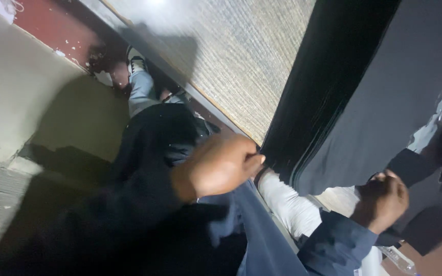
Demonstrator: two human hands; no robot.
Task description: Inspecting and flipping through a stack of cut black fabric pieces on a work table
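Observation:
A large dark sheet of fabric (pixel 384 76) hangs across the right half of the head view, its black folded edge (pixel 323 76) running down towards the middle. My left hand (pixel 221 166) is clenched in a fist at the lower end of that black edge and seems to grip it. My right hand (pixel 382 202), in a blue sleeve, is closed on the fabric's lower right part. A white padded roll (pixel 287 204) lies between the two hands, below the fabric.
A beige woven panel (pixel 221 51) with a pale frame stands behind the fabric. At upper left are a leg in light jeans (pixel 141 92), a white shoe (pixel 136 64), a beige floor (pixel 21 92) and a red strip (pixel 57 25). A clear plastic item (pixel 397 258) lies at lower right.

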